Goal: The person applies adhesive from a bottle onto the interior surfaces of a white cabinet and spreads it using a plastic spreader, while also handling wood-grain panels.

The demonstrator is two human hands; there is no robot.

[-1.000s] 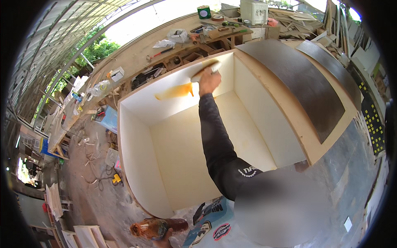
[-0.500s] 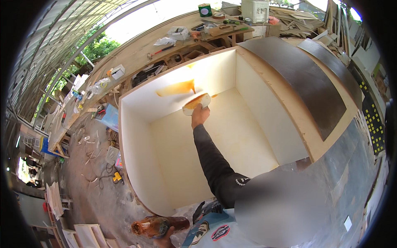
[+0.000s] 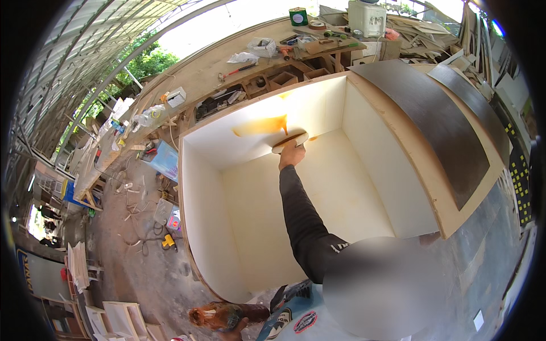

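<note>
My right hand [image 3: 292, 155] grips a pale, flat, rounded pad [image 3: 290, 142] and presses it toward the far inner wall of a large open box [image 3: 250, 216] with whitish inner faces. The pad is seen nearly edge-on. Just above it, an orange-brown wet smear [image 3: 261, 125] spreads over the wall, with a drip running down to the pad. Low on the left, close to my body, my left hand [image 3: 236, 331] is wrapped round a brown-stained bottle [image 3: 244, 314] that lies tilted outside the box. Part of that hand is cut off by the lower edge.
Two dark curved panels [image 3: 421, 125] lie on the box's right side. Beyond the box runs a long workbench [image 3: 205, 71] with a green tin [image 3: 298, 16], plastic bags and tools. A yellow power tool [image 3: 168, 241] and cords lie on the floor at left. Wood frames [image 3: 122, 318] stand lower left.
The pad has tilted from showing its brown-smeared face to nearly edge-on, staying below the smear. The whole view has shifted slightly. My left hand still holds the bottle.
</note>
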